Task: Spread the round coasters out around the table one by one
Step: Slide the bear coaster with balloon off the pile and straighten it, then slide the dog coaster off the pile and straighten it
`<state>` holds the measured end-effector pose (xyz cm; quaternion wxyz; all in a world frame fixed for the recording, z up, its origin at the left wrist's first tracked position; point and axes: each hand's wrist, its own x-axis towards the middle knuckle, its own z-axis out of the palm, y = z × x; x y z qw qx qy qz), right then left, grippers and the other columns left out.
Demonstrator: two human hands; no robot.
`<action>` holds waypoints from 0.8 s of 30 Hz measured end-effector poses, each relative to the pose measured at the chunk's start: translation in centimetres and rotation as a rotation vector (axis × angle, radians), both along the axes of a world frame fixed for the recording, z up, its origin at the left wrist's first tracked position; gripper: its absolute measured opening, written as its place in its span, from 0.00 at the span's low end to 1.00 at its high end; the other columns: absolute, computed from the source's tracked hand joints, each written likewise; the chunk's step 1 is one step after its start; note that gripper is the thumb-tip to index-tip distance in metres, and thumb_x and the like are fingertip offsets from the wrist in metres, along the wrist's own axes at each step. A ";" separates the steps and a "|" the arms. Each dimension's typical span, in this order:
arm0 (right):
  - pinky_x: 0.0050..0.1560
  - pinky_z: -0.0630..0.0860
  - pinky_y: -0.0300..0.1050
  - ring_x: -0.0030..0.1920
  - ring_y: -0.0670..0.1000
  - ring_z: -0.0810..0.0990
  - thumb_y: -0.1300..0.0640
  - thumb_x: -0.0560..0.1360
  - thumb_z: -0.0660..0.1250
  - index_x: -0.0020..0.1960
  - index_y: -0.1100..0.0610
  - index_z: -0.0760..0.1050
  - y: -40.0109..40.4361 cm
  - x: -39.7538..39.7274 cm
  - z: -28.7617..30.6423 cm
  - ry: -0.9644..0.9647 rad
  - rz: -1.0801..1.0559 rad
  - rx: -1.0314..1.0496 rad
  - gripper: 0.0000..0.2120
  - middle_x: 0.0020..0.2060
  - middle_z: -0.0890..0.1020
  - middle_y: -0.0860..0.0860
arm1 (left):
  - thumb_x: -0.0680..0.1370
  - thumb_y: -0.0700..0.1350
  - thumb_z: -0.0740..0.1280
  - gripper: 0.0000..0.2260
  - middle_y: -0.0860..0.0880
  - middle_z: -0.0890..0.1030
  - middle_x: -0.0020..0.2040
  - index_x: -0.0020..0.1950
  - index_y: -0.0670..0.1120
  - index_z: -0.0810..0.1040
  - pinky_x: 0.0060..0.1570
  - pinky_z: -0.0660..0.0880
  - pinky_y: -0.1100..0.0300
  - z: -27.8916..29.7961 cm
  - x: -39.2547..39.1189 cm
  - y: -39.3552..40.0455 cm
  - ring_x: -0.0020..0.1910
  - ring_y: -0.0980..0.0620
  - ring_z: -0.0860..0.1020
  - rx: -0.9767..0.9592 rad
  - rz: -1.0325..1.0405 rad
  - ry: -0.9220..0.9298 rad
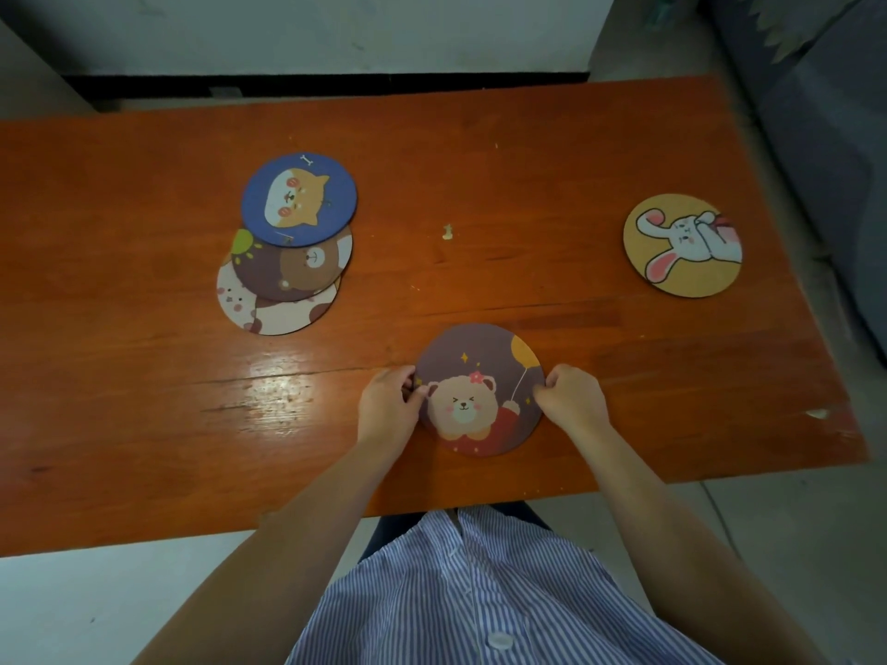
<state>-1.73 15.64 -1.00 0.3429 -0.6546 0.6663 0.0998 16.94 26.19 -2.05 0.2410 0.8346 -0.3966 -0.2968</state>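
Note:
A brown coaster with a bear and a balloon (480, 376) lies flat near the front edge of the orange wooden table (144, 376). My left hand (391, 405) pinches its left rim and my right hand (571, 398) pinches its right rim. At the left middle, three coasters overlap in a loose pile: a blue dog coaster (300, 199) on top, a brown bear coaster (293, 271) under it, and a white spotted coaster (273, 312) at the bottom. A yellow rabbit coaster (682, 245) lies alone at the right.
A small pale chip (448, 231) marks the tabletop's middle. The table's right edge runs just beyond the rabbit coaster, with grey floor past it. A white wall with a dark skirting stands behind the table. My striped shirt is below the front edge.

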 end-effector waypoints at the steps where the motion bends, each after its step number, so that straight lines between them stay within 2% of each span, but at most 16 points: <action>1: 0.25 0.61 0.39 0.28 0.46 0.67 0.58 0.76 0.63 0.31 0.52 0.62 0.0 0.0 0.0 0.005 0.011 -0.004 0.17 0.29 0.68 0.48 | 0.75 0.44 0.67 0.11 0.41 0.80 0.47 0.54 0.40 0.78 0.43 0.73 0.54 -0.1 0.0 -0.1 0.46 0.43 0.77 0.007 -0.005 -0.009; 3: 0.25 0.61 0.39 0.29 0.47 0.68 0.57 0.76 0.63 0.34 0.55 0.64 0.0 0.0 0.0 0.008 0.027 -0.015 0.14 0.29 0.68 0.49 | 0.75 0.45 0.67 0.11 0.42 0.79 0.48 0.53 0.41 0.77 0.42 0.72 0.55 -0.2 -0.1 -0.2 0.46 0.44 0.77 0.032 -0.012 -0.037; 5: 0.26 0.64 0.40 0.34 0.51 0.72 0.55 0.76 0.65 0.44 0.58 0.65 -0.2 0.0 0.3 -0.001 0.008 -0.018 0.09 0.33 0.71 0.50 | 0.75 0.47 0.66 0.13 0.43 0.79 0.51 0.56 0.42 0.76 0.42 0.71 0.57 -0.2 -0.2 -0.2 0.49 0.45 0.76 0.068 -0.004 -0.074; 7: 0.28 0.66 0.42 0.37 0.54 0.74 0.54 0.76 0.65 0.53 0.60 0.65 -0.2 0.1 0.6 0.019 0.010 -0.007 0.12 0.35 0.72 0.51 | 0.75 0.47 0.65 0.14 0.44 0.78 0.54 0.58 0.43 0.75 0.42 0.69 0.58 -0.1 -0.3 -0.1 0.51 0.45 0.76 0.084 -0.008 -0.108; 9: 0.30 0.68 0.44 0.38 0.54 0.75 0.55 0.76 0.64 0.56 0.61 0.66 -0.3 0.5 0.9 0.087 0.100 -0.025 0.13 0.38 0.73 0.53 | 0.76 0.47 0.64 0.12 0.43 0.78 0.54 0.57 0.43 0.76 0.41 0.69 0.58 -0.1 -0.3 0.1 0.51 0.45 0.76 0.077 -0.022 -0.118; 11: 0.33 0.73 0.45 0.43 0.56 0.77 0.55 0.76 0.64 0.57 0.61 0.68 -0.6 1.3 1.3 0.099 0.185 -0.116 0.13 0.42 0.76 0.56 | 0.77 0.47 0.62 0.11 0.43 0.78 0.55 0.56 0.43 0.76 0.43 0.72 0.56 0.2 0.1 0.3 0.50 0.44 0.76 0.068 -0.019 -0.118; 13: 0.44 0.77 0.50 0.53 0.59 0.76 0.54 0.76 0.64 0.57 0.61 0.70 -0.9 2.7 1.3 0.043 0.272 -0.222 0.13 0.51 0.78 0.58 | 0.78 0.45 0.59 0.11 0.43 0.77 0.57 0.56 0.43 0.76 0.44 0.75 0.52 0.3 1.1 0.8 0.49 0.43 0.77 0.077 0.006 -0.154; 15: 0.52 0.76 0.51 0.58 0.58 0.73 0.54 0.77 0.62 0.57 0.61 0.72 -1.1 4.6 1.2 -0.010 0.375 -0.287 0.13 0.55 0.77 0.58 | 0.78 0.43 0.58 0.11 0.42 0.77 0.56 0.56 0.43 0.76 0.46 0.76 0.51 0.6 2.6 1.8 0.50 0.42 0.77 0.099 0.041 -0.208; 19: 0.57 0.73 0.54 0.59 0.57 0.72 0.54 0.78 0.60 0.56 0.60 0.74 -0.7 9.1 1.1 -0.066 0.549 -0.368 0.12 0.55 0.77 0.56 | 0.77 0.42 0.59 0.11 0.41 0.78 0.54 0.55 0.41 0.77 0.50 0.74 0.50 1.1 6.8 4.5 0.54 0.43 0.74 0.132 0.133 -0.313; 24: 0.56 0.72 0.52 0.57 0.57 0.73 0.55 0.77 0.60 0.56 0.60 0.74 1.4 15.6 1.2 -0.165 0.711 -0.321 0.12 0.55 0.78 0.57 | 0.77 0.42 0.58 0.12 0.40 0.76 0.57 0.57 0.41 0.75 0.55 0.73 0.47 1.6 13.5 8.7 0.58 0.41 0.72 0.197 0.226 -0.387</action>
